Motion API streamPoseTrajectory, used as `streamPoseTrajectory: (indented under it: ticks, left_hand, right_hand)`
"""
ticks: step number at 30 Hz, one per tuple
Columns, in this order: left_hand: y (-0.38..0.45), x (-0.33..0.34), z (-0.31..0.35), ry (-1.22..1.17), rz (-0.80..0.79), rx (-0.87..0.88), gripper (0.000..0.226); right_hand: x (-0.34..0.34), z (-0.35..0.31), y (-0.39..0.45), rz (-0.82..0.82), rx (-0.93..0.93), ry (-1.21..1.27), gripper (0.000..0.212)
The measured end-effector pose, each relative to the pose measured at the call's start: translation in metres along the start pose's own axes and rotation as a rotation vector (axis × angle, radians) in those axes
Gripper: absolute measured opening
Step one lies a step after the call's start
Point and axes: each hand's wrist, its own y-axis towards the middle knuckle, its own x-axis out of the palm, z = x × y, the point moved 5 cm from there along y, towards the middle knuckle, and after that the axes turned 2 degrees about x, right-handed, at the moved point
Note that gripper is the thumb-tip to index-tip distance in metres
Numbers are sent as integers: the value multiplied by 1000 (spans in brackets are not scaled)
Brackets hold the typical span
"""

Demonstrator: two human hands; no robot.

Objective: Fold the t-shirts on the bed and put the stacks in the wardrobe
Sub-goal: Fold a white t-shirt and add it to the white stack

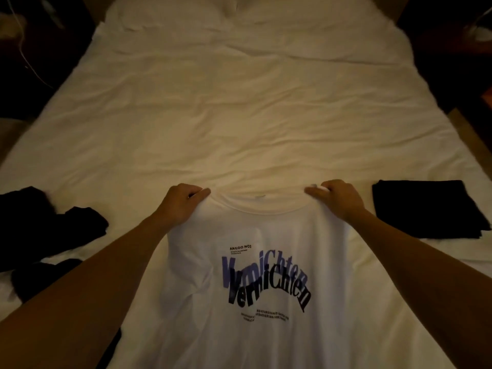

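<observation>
Both hands are gripping the white tee point(266, 262) at its shoulders, the left hand point(181, 205) curling its fingers into the cloth left of the collar and the right hand point(336, 198) pinching it on the other side, print facing up. The tee is lying on the bed point(239, 102) near its foot edge, with a folded black stack point(423, 209) sitting just right and loose dark shirts point(45, 235) heaping up on the left.
</observation>
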Motion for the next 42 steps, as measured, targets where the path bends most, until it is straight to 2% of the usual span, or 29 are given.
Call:
streamPoseTrajectory:
  ticks: [6, 10, 13, 16, 18, 20, 23, 25, 27, 29, 31, 34, 38, 40, 42]
  left_hand:
    - [77, 23, -39, 123, 37, 113, 51]
    - [125, 43, -54, 209, -3, 144, 55]
    - [145, 60, -77, 166, -89, 7, 54]
    - [143, 74, -108, 62, -214, -171, 40]
    - [137, 73, -124, -11, -222, -198, 30]
    - [126, 66, -135, -98, -180, -238, 31]
    - [86, 61, -155, -309, -98, -387, 49]
    - [47, 61, -174, -469, -104, -475, 55]
    - [8, 64, -190, -593, -216, -593, 48]
    - [-23, 68, -200, -719, -338, -719, 40]
    - [-40, 67, -200, -849, -436, -767, 33]
    - [-37, 58, -205, -721, -424, -718, 37]
    - [-21, 35, -199, -393, -322, -514, 47]
    - [-12, 15, -193, -214, -203, -389, 42]
    - [-4, -8, -187, -149, -36, -254, 35]
  right_hand:
    - [44, 16, 62, 5, 87, -137, 52]
    - [76, 25, 101, 32, 138, -154, 52]
    - [106, 26, 118, 17, 181, -267, 49]
    - [126, 18, 121, 18, 199, -502, 49]
    - [135, -1, 114, 61, 150, -617, 59]
    - [147, -35, 97, 121, 68, -625, 59]
    - [187, -91, 51, 72, -31, -438, 49]
    - [227, -120, 9, -82, 28, -204, 42]
    - [268, -140, -33, -233, 137, -31, 42]
    - [304, -151, -68, -330, 199, -54, 51]
    - [329, -151, -94, -348, 267, -56, 57]
    - [342, -151, -109, -296, 322, 69, 55]
    - [345, -164, -109, -282, 303, 277, 58]
    - [353, -167, -107, -308, 341, 369, 56]
    - [363, -166, -106, -307, 446, 465, 49]
